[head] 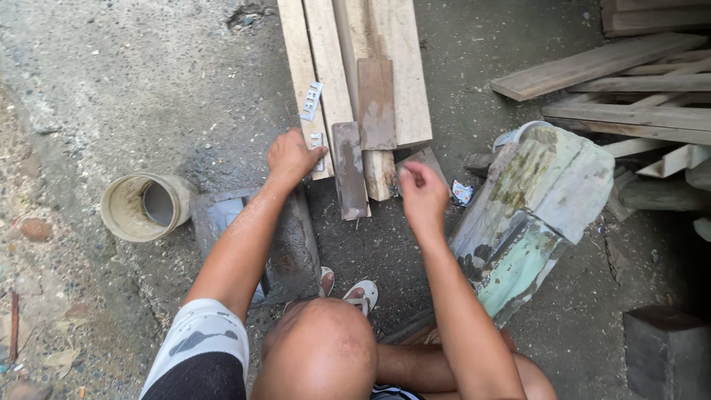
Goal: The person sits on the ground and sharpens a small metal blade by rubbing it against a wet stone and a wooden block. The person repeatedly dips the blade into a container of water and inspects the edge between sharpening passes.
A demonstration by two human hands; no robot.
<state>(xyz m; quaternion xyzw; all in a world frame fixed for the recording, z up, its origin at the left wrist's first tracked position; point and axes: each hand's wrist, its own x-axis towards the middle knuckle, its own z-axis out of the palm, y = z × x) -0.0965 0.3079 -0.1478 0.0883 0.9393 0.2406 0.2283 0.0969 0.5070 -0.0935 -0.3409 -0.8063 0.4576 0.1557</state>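
I squat on a concrete floor in front of a stack of long wooden planks (392, 67). My left hand (291, 155) rests on the near end of the leftmost plank and grips a small metal hinge (319, 144). A second metal hinge (311, 101) lies flat on the same plank a little farther away. My right hand (422, 192) hovers over the near plank ends, fingers pinched together; whether it holds something small I cannot tell. A short dark board (349, 170) lies between my hands.
A short piece of wide plastic pipe (144, 207) lies at the left. A weathered carved block (533, 215) leans at the right, with more planks (629, 81) behind it. A dark block (666, 348) stands at the lower right. My sandalled feet (348, 289) are below.
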